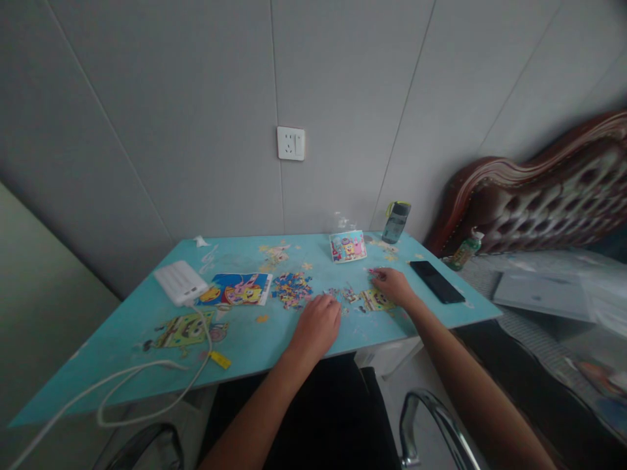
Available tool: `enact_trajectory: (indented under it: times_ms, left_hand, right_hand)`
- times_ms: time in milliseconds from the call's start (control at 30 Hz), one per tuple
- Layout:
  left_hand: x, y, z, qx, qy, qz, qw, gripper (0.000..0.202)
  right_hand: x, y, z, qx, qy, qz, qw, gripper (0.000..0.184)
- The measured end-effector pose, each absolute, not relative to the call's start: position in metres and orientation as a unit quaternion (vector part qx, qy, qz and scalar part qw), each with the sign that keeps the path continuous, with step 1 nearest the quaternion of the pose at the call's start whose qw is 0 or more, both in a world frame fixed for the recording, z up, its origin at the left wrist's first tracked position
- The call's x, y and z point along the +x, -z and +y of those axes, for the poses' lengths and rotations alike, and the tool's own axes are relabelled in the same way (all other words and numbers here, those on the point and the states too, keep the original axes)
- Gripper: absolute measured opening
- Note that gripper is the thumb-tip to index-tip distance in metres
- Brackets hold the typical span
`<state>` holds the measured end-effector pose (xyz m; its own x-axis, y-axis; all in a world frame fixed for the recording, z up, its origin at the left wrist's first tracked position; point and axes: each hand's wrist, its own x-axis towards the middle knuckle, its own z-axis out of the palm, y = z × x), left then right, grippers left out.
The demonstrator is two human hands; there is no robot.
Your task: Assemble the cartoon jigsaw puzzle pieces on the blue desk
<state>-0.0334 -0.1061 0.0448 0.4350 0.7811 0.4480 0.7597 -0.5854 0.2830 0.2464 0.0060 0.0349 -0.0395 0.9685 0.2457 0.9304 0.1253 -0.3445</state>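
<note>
My right hand (393, 286) is over the right part of the table, its fingertips pinched on a small pinkish jigsaw puzzle piece (374, 271). My left hand (321, 320) rests near the front, fingers curled together and pointing toward scattered puzzle pieces (349, 295); whatever may be under its fingertips is hidden. A denser pile of puzzle pieces (292, 289) lies just left of that hand. Facing me behind the pieces stands a small cartoon picture card (348, 247). Beneath my right wrist is a yellow cartoon face (376, 300), which looks printed on the tabletop.
A cartoon sheet (238, 289) lies left of the pile. Beyond it are a white power bank (181, 283) and its cable (206, 333), which hangs over the front edge. On the right are a black phone (437, 282) and a grey bottle (396, 222). A bed stands beside the table.
</note>
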Motion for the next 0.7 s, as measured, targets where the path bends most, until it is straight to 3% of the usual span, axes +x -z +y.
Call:
enact_trajectory:
  times_ms: [500,700]
  left_hand:
    - [-0.034,-0.019,-0.104,0.832,-0.307,0.462,-0.009,0.028]
    - [-0.035,-0.016,-0.105,0.832,-0.296,0.469,-0.007,0.028]
  right_hand:
    - [0.254,-0.047,-0.004,-0.654,-0.027,-0.71,0.259,0.036]
    - [0.215,-0.05,-0.029,-0.555,-0.112,-0.793,0.226,0.027]
